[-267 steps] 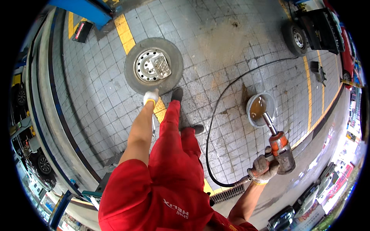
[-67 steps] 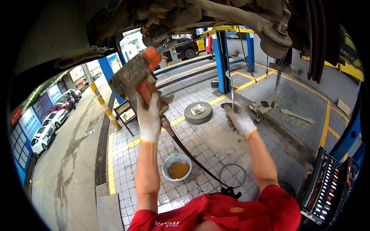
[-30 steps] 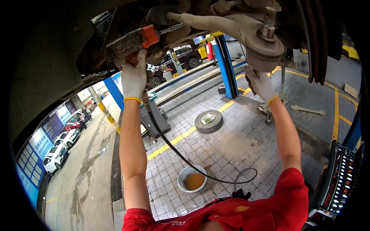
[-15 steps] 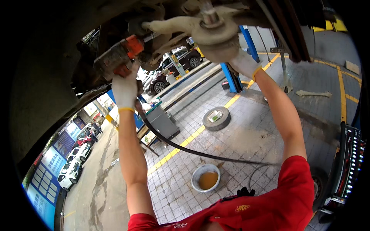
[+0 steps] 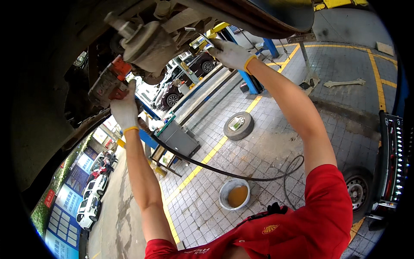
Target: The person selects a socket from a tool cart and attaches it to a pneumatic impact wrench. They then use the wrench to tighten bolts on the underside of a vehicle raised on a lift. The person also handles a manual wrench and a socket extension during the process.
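Observation:
Overhead, in a white glove with a yellow cuff, my left hand (image 5: 125,108) grips an orange and grey impact wrench (image 5: 108,84). The front of that tool lies close to a rusty round suspension part (image 5: 151,48) with a threaded stud, under the raised vehicle. A black air hose (image 5: 194,162) trails from near my left hand toward the floor at lower right. My right hand (image 5: 232,55), gloved alike, is up beneath the vehicle, right of the round part and apart from it. Its fingers are curled by a thin shiny metal piece (image 5: 208,40), whose kind is unclear.
A grey basin (image 5: 224,196) with brown liquid stands on the tiled floor. Beyond it lies a wheel (image 5: 239,126), and a grey tool cabinet (image 5: 179,137) stands to its left. Blue lift posts (image 5: 251,82) rise behind. At the right is a lit rack (image 5: 390,159).
My right hand has come away from the round part and moved left and up. The round part and impact wrench now appear farther left, as the view has shifted.

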Demonstrator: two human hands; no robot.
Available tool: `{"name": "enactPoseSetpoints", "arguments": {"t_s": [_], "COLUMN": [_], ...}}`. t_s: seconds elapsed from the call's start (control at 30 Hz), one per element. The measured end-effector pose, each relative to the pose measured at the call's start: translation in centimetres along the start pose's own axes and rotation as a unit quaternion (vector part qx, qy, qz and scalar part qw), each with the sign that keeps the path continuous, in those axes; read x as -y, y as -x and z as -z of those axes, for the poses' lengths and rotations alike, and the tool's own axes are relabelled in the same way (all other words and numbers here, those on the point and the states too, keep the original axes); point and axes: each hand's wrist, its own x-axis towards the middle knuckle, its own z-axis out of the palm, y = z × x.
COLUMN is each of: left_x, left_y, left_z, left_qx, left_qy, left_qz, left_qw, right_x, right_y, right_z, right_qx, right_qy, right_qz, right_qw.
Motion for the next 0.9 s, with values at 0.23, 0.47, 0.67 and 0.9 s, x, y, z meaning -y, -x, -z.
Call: {"name": "enactPoseSetpoints", "arguments": {"t_s": [0.23, 0.47, 0.67, 0.9], "left_x": [-1.1, -1.1, 1.3, 0.8], "left_y": [-1.9, -1.0, -2.5, -1.7], "left_z": [1.2, 0.9, 0.5, 0.4], "left_qx": [0.067, 0.063, -0.01, 0.047], "left_qy": [-0.102, -0.015, -0.127, -0.046], "left_qz": [0.109, 0.08, 0.023, 0.055], "left_qw": [0.987, 0.995, 0.992, 0.996], "right_x": [5.0, 4.0, 4.8, 4.0], "right_y": [-0.5, -3.0, -3.6, -4.3], "right_z": [1.4, -1.5, -0.8, -0.4], "right_qx": [0.027, -0.022, 0.027, 0.006], "right_qy": [-0.041, -0.043, 0.016, 0.047], "right_qz": [-0.052, -0.057, -0.084, -0.054], "right_qw": [0.997, 0.997, 0.996, 0.997]}}
